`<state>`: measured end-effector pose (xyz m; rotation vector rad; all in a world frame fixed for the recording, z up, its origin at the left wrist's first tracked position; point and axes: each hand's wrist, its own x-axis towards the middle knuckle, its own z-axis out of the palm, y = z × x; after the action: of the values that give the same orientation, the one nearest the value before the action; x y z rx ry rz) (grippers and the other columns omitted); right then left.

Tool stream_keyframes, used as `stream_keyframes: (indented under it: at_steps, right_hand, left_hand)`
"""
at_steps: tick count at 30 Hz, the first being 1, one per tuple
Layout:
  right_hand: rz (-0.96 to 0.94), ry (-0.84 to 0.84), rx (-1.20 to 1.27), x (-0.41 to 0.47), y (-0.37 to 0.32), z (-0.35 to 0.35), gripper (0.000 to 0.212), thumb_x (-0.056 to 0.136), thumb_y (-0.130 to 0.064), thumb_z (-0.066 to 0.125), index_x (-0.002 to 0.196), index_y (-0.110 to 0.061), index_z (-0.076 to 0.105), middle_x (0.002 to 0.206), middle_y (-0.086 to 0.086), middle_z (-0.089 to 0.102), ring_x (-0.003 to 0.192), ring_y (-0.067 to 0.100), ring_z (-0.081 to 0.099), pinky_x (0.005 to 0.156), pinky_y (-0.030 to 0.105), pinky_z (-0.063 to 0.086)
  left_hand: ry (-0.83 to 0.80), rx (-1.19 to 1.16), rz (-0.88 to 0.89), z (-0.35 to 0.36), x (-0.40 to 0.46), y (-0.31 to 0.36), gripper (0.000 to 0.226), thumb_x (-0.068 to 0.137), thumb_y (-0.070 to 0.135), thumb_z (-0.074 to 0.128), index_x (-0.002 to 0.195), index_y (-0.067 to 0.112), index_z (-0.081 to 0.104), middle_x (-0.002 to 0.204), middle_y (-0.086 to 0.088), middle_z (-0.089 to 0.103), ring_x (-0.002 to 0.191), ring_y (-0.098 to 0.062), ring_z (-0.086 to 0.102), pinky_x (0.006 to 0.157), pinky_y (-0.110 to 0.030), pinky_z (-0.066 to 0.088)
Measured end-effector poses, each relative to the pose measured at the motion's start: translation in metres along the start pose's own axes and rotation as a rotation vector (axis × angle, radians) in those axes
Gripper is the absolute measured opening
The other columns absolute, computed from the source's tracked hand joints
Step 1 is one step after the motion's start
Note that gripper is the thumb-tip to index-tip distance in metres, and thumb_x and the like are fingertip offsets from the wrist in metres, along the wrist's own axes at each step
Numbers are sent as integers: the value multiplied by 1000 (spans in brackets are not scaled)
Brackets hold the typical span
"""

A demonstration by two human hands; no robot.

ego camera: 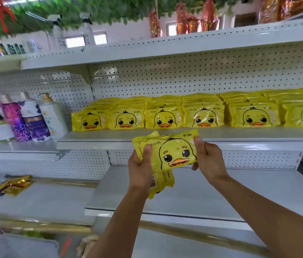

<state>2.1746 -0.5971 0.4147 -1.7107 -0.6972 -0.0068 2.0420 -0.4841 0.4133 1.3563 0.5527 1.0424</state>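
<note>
In front of the middle shelf I hold a small bundle of yellow duck-face wipe packs (173,153). My left hand (141,164) grips the bundle's left side, thumb on the front. My right hand (207,157) pinches the front pack's right edge, thumb at its top corner. Another pack of the bundle hangs down below (162,181), between my wrists. Several rows of the same yellow packs (202,116) stand along the middle shelf (109,135) behind the bundle.
Body-wash bottles (29,118) stand on the shelf to the left. Gold packets (16,184) lie on the lower left shelf. The lower white shelf (212,194) sits under my arms. Spray bottles (57,32) and red-gold decorations (199,17) sit on top.
</note>
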Motion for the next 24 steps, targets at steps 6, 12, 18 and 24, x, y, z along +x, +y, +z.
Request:
stream_keyframes:
  at_steps: [6,12,18,24]
  right_hand:
    - [166,-204,361,32,-13,4,65,101,-46,34,66,-1,65,55,20,64,35,19,47,43,22,35]
    - [289,-379,312,53,-22,47,42,99,-47,40,106,-13,65,89,11,67,59,34,63,45,29,40]
    - [146,-595,321,67,-46,105,46,73,-30,75,108,-1,65,92,12,74,76,30,69,54,30,51]
    - [95,-395,326,88,-63,164,24,72,-21,81,89,-8,69,87,7,73,77,14,67,66,26,53]
  left_hand:
    - [39,-27,-158,-3,29,5,23,95,41,57,102,24,69,92,-1,76,88,-23,72,80,-47,58]
    - [97,-27,-151,-39,57,16,26,93,39,60,104,18,71,92,-6,76,86,-27,73,80,-51,58]
    - [205,-6,-110,-82,97,30,30,91,52,57,93,25,72,91,-3,76,91,-27,71,84,-48,56]
    - [238,23,-99,-134,155,47,21,96,48,50,88,31,57,92,10,60,103,-26,56,91,-40,46]
